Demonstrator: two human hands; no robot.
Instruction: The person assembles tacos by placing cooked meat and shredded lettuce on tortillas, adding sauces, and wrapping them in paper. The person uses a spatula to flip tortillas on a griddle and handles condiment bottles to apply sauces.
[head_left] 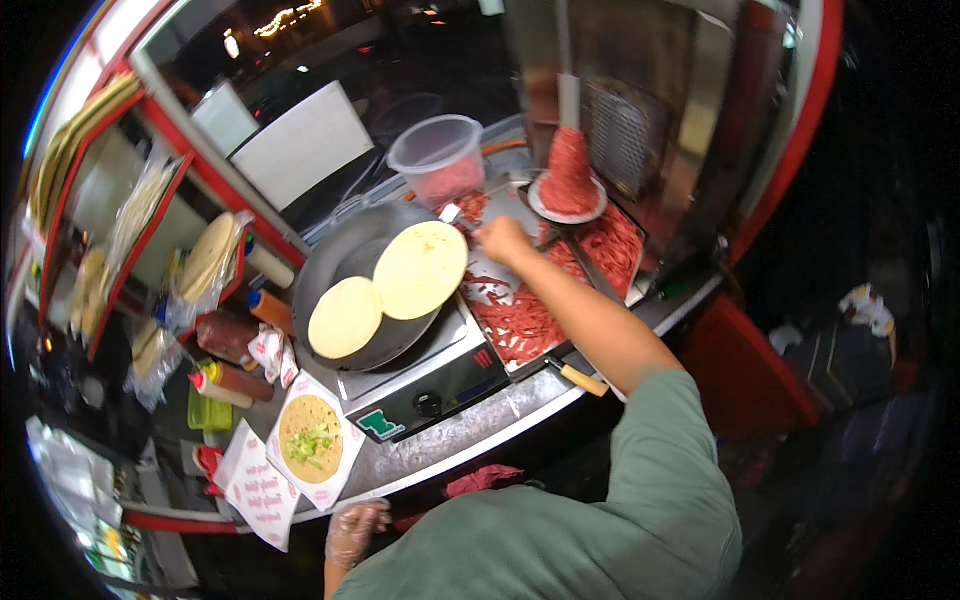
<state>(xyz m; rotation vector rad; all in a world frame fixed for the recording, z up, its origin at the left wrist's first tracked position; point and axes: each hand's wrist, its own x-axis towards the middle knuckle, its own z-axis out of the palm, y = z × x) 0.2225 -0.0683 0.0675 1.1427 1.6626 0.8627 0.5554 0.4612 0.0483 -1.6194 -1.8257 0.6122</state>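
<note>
My bare right hand (503, 240) is closed between the dark frying pan (318, 268) and the meat tray. Beside it, a small pale metallic piece (450, 213) shows at the pan's rim; whether my fingers hold it is unclear. Two flatbreads, a larger one (425, 265) and a smaller one (346, 317), lie in the pan, edges meeting. My left hand (357, 530), in a clear plastic glove, hangs low by the counter's front edge with curled fingers and nothing visible in them. Nearby, a flatbread (303, 440) topped with shredded greens rests on printed paper (330, 485).
The pan stands on a stove (430, 400). Shredded red meat (515, 330) covers the tray, where a wooden-handled knife (580, 378) juts over the front. Behind are a meat cone (570, 180) and a plastic tub (430, 145). Sauce bottles (235, 383) and bread shelves (110, 240) stand left.
</note>
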